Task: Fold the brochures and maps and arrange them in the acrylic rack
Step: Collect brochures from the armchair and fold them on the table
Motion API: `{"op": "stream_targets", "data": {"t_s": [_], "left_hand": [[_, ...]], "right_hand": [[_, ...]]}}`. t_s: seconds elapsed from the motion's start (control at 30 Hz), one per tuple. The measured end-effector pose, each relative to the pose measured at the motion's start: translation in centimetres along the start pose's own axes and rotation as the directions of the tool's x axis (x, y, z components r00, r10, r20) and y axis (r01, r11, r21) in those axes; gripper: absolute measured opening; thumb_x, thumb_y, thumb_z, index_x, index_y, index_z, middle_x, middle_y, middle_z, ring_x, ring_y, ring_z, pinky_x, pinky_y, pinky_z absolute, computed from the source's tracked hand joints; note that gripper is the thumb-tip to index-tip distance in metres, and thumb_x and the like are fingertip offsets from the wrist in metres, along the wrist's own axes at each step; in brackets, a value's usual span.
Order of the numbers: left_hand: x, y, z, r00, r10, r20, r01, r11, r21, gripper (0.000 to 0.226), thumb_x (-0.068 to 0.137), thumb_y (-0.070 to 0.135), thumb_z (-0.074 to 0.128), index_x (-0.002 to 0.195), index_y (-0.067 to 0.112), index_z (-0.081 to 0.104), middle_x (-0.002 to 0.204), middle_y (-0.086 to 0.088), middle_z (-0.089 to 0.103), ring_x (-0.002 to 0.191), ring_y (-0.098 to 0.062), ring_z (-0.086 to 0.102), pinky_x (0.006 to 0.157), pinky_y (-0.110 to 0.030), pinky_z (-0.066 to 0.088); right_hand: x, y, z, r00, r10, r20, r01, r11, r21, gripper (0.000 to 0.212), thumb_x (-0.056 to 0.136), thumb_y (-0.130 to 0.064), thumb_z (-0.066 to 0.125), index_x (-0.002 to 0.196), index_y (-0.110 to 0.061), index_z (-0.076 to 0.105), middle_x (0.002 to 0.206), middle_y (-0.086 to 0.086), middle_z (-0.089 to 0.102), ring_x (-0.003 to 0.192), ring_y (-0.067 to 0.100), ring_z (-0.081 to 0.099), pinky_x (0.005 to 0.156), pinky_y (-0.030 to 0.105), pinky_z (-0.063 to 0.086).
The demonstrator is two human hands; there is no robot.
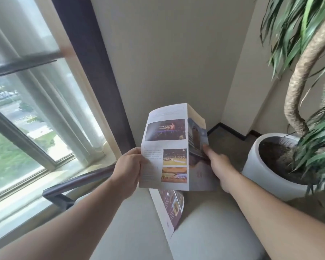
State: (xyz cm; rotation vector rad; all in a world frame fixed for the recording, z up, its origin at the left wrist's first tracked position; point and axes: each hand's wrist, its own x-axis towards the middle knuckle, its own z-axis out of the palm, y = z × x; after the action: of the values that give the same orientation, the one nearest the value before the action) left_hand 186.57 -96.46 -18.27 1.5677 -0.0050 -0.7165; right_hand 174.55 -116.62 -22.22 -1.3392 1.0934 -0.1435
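**Daylight from the left, soft focus, wide-angle bend**

Bright daylight comes through the window (26, 119) on the left, washing its glass pale. The wall (167, 53) is evenly lit and dims toward the corner. Shadows are soft throughout. Print on the brochure (165, 147) is too soft to read. Leaves of the plant (308, 44) at the right edge smear with motion blur. Straight window bars bow near the picture's edges.

The head-worn camera is looking forward and down from the person's eye height, its wide lens bending straight lines near the edges; it is facing a wall corner (220, 76), with the window (17, 113) running along the left and the potted plant (255, 166) filling the right; the left hand (129, 169) and right hand (219, 166) are reaching in from below, holding the brochure (165, 147) close at mid-frame.
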Motion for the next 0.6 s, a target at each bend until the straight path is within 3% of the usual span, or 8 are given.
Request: {"op": "stream_targets", "data": {"t_s": [0.1,0.17,0.27,0.33,0.4,0.47,0.53,0.6], "left_hand": [[-0.3,0.0,-0.5,1.0,-0.009,-0.007,0.008,1.0,-0.016,0.029,0.075,-0.015,0.042,0.082,0.003,0.065,0.071,-0.01,0.066,0.068,-0.028,0.06,0.063,-0.032,0.047],[-0.5,0.2,-0.7,1.0,-0.016,0.001,0.016,1.0,0.002,0.029,0.073,-0.014,0.042,0.084,0.001,0.064,0.078,-0.016,0.064,0.074,-0.032,0.056,0.072,-0.042,0.045],[-1.1,0.8,-0.8,1.0,0.012,-0.029,-0.005,0.971,0.238,0.017,0.078,-0.002,0.048,0.081,0.01,0.058,0.087,-0.014,0.062,0.077,-0.027,0.058,0.074,-0.038,0.046],[-1.7,1.5,-1.0,0.999,0.03,-0.031,-0.02,0.96,0.279,0.011,0.09,0.022,0.052,0.089,0.019,0.062,0.103,-0.008,0.064,0.091,-0.026,0.06,0.086,-0.037,0.048],[-2.4,2.7,-1.3,0.994,-0.031,0.107,0.019,0.994,0.111,0.04,0.096,0.05,0.044,0.113,0.023,0.068,0.117,-0.007,0.07,0.108,-0.03,0.065,0.099,-0.049,0.048],[-2.8,3.8,-1.8,0.977,-0.041,0.208,0.06,0.994,-0.087,0.06,0.094,0.065,0.037,0.124,0.022,0.066,0.12,-0.011,0.07,0.113,-0.033,0.065,0.102,-0.055,0.045],[-3.7,4.6,-2.3,0.989,-0.042,0.145,0.066,0.984,-0.163,0.054,0.094,0.059,0.046,0.118,0.015,0.068,0.115,-0.015,0.071,0.107,-0.034,0.067,0.097,-0.052,0.049],[-4.6,5.0,-2.8,0.999,-0.025,0.046,0.031,0.989,-0.145,0.034,0.097,0.032,0.055,0.117,0.005,0.064,0.11,-0.019,0.071,0.098,-0.039,0.068,0.088,-0.055,0.051]], "right_hand": [[-0.6,-1.2,0.4,0.992,-0.077,0.098,0.062,0.986,0.153,0.053,0.083,-0.061,0.063,0.111,-0.016,0.07,0.104,0.006,0.073,0.096,0.027,0.068,0.078,0.04,0.053],[-1.5,-2.2,0.9,0.969,-0.13,0.209,0.049,0.934,0.354,0.029,0.092,-0.031,0.063,0.108,-0.007,0.07,0.103,0.016,0.073,0.085,0.032,0.071,0.072,0.04,0.056],[-3.1,-3.6,2.0,0.912,-0.238,0.333,0.048,0.87,0.491,0.027,0.095,-0.006,0.053,0.12,0.001,0.059,0.111,0.025,0.067,0.084,0.034,0.068,0.077,0.043,0.055],[-4.0,-4.4,3.0,0.867,-0.31,0.39,0.083,0.862,0.5,0.024,0.096,-0.005,0.051,0.119,-0.003,0.058,0.107,0.021,0.069,0.084,0.033,0.069,0.072,0.041,0.058],[-4.8,-5.2,4.0,0.848,-0.33,0.415,0.124,0.884,0.451,0.017,0.098,-0.008,0.051,0.111,-0.01,0.061,0.098,0.016,0.072,0.082,0.032,0.071,0.068,0.043,0.059],[-5.5,-5.5,5.1,0.84,-0.336,0.425,0.176,0.911,0.373,0.014,0.099,-0.011,0.051,0.106,-0.015,0.062,0.092,0.013,0.073,0.079,0.032,0.071,0.065,0.045,0.059],[-6.0,-5.4,6.4,0.818,-0.363,0.445,0.231,0.917,0.324,0.014,0.099,-0.009,0.05,0.104,-0.015,0.062,0.093,0.012,0.073,0.081,0.03,0.071,0.07,0.046,0.058],[-6.4,-5.2,7.8,0.811,-0.387,0.44,0.296,0.918,0.263,0.012,0.098,-0.009,0.052,0.102,-0.014,0.062,0.097,0.012,0.072,0.085,0.027,0.07,0.078,0.045,0.056]]}}
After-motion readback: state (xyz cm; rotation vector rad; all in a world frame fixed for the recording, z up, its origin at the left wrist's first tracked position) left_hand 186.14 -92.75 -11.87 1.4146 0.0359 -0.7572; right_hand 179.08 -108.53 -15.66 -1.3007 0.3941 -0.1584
